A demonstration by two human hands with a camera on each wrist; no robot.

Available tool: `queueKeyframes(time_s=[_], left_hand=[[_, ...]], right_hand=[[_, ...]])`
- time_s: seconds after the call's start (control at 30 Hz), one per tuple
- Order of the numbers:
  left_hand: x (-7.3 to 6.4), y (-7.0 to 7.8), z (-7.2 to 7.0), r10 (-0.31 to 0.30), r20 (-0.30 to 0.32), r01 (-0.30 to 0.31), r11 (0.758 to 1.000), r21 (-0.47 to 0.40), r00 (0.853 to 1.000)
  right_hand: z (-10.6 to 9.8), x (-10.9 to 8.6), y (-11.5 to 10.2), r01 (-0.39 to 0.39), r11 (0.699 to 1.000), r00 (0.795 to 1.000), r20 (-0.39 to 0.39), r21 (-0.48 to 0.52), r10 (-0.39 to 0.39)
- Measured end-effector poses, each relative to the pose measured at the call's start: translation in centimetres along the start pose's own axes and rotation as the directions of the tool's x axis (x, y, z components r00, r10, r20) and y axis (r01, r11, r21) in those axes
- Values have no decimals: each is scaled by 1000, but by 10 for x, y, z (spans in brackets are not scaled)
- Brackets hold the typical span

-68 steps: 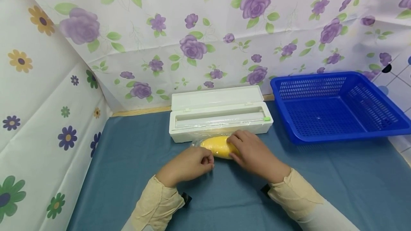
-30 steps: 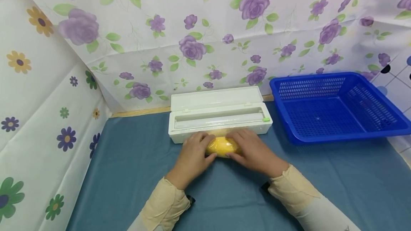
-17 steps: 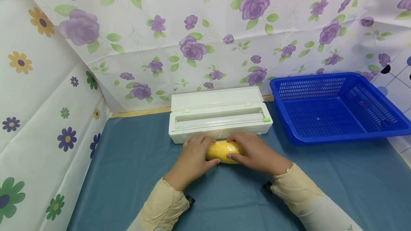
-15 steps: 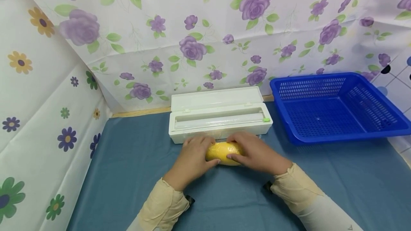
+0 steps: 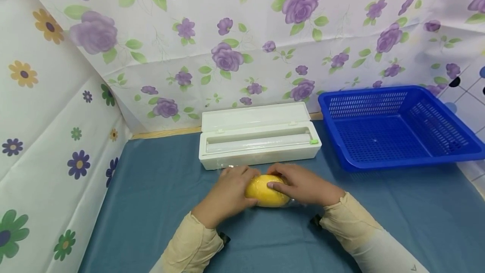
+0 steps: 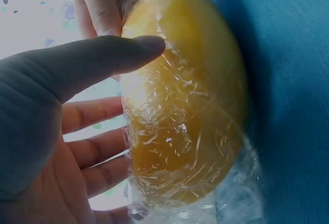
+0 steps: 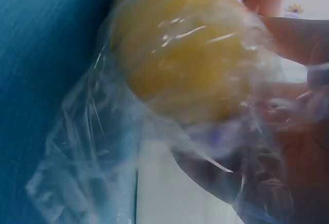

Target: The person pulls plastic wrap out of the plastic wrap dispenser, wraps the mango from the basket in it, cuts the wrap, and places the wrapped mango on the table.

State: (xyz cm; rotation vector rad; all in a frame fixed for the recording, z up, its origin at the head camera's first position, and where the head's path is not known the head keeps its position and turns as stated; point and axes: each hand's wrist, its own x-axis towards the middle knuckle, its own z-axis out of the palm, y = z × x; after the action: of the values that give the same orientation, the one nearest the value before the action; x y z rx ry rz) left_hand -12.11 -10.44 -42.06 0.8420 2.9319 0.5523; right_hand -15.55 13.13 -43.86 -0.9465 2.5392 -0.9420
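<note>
A smooth yellow mango (image 5: 267, 191), wrapped in clear plastic film, is between both hands low over the blue cloth. My left hand (image 5: 229, 193) holds its left end; in the left wrist view the thumb lies across the mango (image 6: 190, 90) and the fingers are behind it. My right hand (image 5: 303, 183) grips the right end, thumb on the near side. Loose film (image 7: 87, 152) hangs from the mango's end in the right wrist view, which is blurred. Just behind the hands stands a white cling film box (image 5: 261, 157), its lid up and a film roll (image 5: 261, 141) inside.
A blue plastic basket (image 5: 379, 138) stands at the back right, beside the box. A blue cloth (image 5: 159, 180) covers the table. Flower-printed sheets (image 5: 227, 24) hang behind and on the left.
My left hand, first at the film by the mango's left end, took hold of that end. Both hands then brought the mango nearer me, away from the box, and turned it; loose film now shows at its right.
</note>
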Motion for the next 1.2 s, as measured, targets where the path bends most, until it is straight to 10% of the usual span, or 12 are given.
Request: queueKeyframes(time_s=[0.27, 0.47, 0.7, 1.2], left_hand=[[-2, 1, 1, -21, 104, 25, 999, -35, 994], [-1, 0, 5, -12, 140, 14, 1000, -20, 990], [0, -3, 8, -39, 124, 45, 998, -43, 991], [4, -8, 12, -85, 54, 93, 981, -169, 995]], right_hand=[[0, 1, 4, -24, 996, 993, 114, 88, 14], [3, 1, 5, 10, 1000, 998, 61, -23, -9], [-2, -4, -16, 114, 979, 985, -111, -167, -133], [4, -5, -23, 124, 963, 988, -62, -238, -142]])
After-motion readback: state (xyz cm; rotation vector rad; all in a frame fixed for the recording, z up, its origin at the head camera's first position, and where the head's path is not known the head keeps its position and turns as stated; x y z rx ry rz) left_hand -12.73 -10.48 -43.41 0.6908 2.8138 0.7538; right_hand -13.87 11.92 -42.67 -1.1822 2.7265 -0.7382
